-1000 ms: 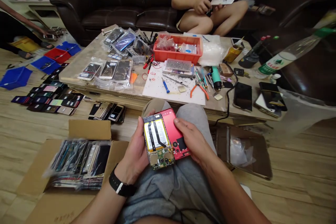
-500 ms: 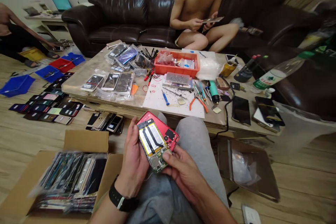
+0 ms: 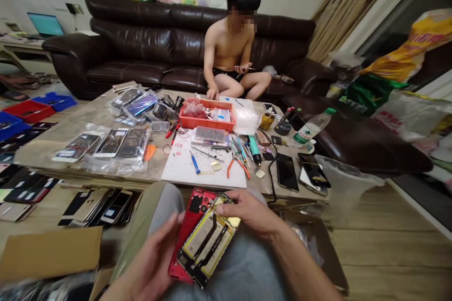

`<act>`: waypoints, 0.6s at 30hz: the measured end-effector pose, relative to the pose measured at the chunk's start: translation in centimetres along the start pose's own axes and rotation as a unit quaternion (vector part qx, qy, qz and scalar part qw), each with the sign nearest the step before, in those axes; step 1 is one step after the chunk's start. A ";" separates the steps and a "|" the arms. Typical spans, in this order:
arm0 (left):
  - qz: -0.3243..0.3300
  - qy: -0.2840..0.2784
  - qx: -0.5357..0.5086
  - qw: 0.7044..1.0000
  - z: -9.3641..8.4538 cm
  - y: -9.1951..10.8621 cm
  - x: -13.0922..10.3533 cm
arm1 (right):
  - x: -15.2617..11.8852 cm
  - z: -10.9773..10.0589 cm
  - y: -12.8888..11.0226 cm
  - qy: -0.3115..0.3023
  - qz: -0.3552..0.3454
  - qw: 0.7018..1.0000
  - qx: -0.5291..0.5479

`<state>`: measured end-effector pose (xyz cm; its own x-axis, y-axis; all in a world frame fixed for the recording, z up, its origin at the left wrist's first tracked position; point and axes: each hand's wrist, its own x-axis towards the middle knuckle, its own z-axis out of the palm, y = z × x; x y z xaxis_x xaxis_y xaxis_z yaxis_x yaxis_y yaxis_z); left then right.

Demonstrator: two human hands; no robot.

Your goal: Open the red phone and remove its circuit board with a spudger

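Note:
Over my lap, an opened phone [image 3: 208, 240] shows its battery, black ribbon cables and board. My right hand [image 3: 247, 211] grips its upper end, thumb on the board. Behind the phone lies a red phone back cover [image 3: 180, 235], tilted and partly hidden by it. My left hand [image 3: 155, 254] holds the cover along its left edge, slightly blurred, its lower fingers out of sight. On the table ahead, a white mat [image 3: 205, 174] bears a blue screwdriver [image 3: 195, 163] and orange-handled pliers [image 3: 238, 167].
An orange tray [image 3: 206, 124] with small bags stands mid-table. Bagged phones [image 3: 111, 143] lie at the left, a dark phone [image 3: 287, 171] and a bottle [image 3: 310, 129] at the right. A person [image 3: 229, 51] sits on the sofa. A cardboard box [image 3: 49, 251] stands at lower left.
The opened phone has been turned round, its board end now at the top under my right hand. My view has shifted. The other person's one hand has come down to the table's edge.

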<state>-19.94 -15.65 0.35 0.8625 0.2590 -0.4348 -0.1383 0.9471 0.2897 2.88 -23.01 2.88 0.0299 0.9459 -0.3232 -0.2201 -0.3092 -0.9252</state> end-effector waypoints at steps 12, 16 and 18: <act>0.104 0.003 0.055 0.993 5.7 6.6 12.3 | 8.8 -9.4 -5.9 0.230 -0.115 0.960 -0.110; 0.258 -0.014 0.042 0.965 8.9 13.7 16.7 | 10.5 -16.2 -7.6 0.396 -0.117 0.885 -0.213; 0.291 -0.027 0.033 0.956 9.6 15.5 18.8 | 10.8 -19.0 -7.5 0.455 -0.079 0.841 -0.283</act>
<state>-1.23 2.09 4.87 0.6738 0.7257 -0.1391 -0.5722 0.6315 0.5232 23.43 -12.34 2.55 0.8059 0.5912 0.0317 0.3472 -0.4286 -0.8341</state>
